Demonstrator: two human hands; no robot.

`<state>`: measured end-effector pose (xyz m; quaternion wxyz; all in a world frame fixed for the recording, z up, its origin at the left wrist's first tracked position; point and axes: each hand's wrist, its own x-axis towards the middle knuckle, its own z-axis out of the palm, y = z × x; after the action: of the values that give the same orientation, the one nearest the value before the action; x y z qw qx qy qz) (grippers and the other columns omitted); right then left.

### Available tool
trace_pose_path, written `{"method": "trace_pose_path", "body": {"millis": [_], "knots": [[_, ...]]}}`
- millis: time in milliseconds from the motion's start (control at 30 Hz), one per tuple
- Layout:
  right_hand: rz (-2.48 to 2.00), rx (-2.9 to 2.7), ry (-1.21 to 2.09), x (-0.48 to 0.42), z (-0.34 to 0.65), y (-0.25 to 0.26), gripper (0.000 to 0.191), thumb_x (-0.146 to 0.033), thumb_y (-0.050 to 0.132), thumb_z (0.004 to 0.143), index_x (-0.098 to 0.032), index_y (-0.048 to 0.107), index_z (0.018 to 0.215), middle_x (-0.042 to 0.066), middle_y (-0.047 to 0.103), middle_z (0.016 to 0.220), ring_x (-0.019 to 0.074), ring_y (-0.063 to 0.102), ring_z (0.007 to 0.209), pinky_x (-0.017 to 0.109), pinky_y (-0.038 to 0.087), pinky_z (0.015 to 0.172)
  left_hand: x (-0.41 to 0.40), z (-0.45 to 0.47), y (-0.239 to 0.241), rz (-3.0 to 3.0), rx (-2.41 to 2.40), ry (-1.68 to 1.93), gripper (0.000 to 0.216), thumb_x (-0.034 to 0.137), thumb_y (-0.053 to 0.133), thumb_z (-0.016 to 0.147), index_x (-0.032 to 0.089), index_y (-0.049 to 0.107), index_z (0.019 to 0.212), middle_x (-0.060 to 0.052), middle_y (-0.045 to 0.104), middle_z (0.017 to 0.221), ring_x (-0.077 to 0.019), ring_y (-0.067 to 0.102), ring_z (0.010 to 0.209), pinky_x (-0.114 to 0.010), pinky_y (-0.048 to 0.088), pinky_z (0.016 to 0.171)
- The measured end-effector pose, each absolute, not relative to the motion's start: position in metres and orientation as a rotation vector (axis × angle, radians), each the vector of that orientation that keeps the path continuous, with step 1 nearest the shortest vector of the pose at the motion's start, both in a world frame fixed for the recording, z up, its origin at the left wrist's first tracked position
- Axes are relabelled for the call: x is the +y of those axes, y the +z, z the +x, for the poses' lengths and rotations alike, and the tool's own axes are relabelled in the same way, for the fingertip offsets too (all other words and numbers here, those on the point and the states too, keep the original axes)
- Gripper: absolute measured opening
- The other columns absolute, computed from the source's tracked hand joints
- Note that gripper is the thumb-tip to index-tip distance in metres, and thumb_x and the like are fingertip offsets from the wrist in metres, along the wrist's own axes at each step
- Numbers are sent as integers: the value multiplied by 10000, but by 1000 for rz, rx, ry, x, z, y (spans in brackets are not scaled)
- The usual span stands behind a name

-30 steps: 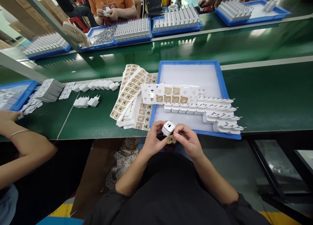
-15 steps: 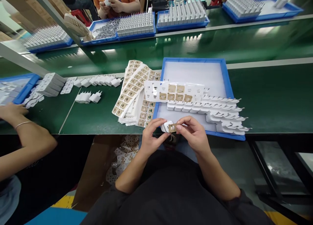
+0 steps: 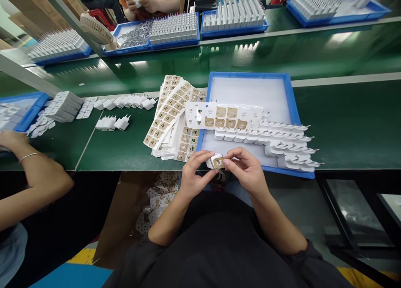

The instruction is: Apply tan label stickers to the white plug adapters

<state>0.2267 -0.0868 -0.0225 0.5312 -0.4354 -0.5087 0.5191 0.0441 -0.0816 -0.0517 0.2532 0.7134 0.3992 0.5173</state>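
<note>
While the left hand [image 3: 196, 177] grips a small white charger [image 3: 211, 160] between thumb and fingers, the right hand [image 3: 247, 175] pinches a brown sticker [image 3: 218, 162] against the charger's upturned face, so both hands are closed and meet at the near edge of the blue tray [image 3: 290, 100]. Charger and sticker are held just above the tray's front rim, over the edge of the green table [image 3: 344, 121]. In the tray, rows of white chargers [image 3: 282, 144] lie on their sides, and a partly used sticker sheet [image 3: 225, 116] rests across them. Just left of the tray, a fanned pile of sticker sheets [image 3: 171, 116] lies on the table. Farther left are a few loose chargers [image 3: 112, 123], and a co-worker's arm [image 3: 34, 183] reaches toward another tray.
</note>
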Motion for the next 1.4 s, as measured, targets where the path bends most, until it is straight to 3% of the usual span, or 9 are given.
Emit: {"method": "trace_pose_path", "body": {"millis": [1033, 1200, 1300, 1400], "knots": [[-1185, -1403, 1033, -84, 222, -12, 134, -343, 713, 911, -223, 663, 881, 6, 678, 789, 148, 639, 718, 279, 551, 648, -82, 42, -48, 2006, 1099, 1425, 405, 240, 779, 861, 254, 668, 1251, -74, 729, 1162, -217, 706, 1094, -365, 589, 957], [-1253, -1562, 801, -84, 219, -8, 112, -328, 698, 917, -228, 663, 878, 17, 662, 781, 151, 610, 686, 280, 529, 603, -80, 42, -50, 2022, 1103, 1465, 376, 234, 766, 871, 252, 667, 1233, -71, 724, 1152, -216, 706, 1080, -381, 594, 959], [-1307, -1536, 702, -83, 217, -10, 187, -371, 756, 869, -244, 675, 980, 2, 592, 763, 140, 545, 647, 262, 484, 537, -80, 44, -55, 1964, 1081, 1549, 383, 225, 789, 849, 250, 661, 1209, -64, 717, 1132, -219, 702, 1086, -400, 593, 975], [-1213, -1365, 996, -81, 214, -16, 311, -433, 741, 877, -259, 639, 1114, -17, 544, 771, 130, 530, 643, 235, 495, 505, -82, 49, -62, 1830, 1051, 1624, 415, 221, 815, 820, 254, 648, 1199, -72, 697, 1140, -235, 689, 1116, -430, 588, 991]]}}
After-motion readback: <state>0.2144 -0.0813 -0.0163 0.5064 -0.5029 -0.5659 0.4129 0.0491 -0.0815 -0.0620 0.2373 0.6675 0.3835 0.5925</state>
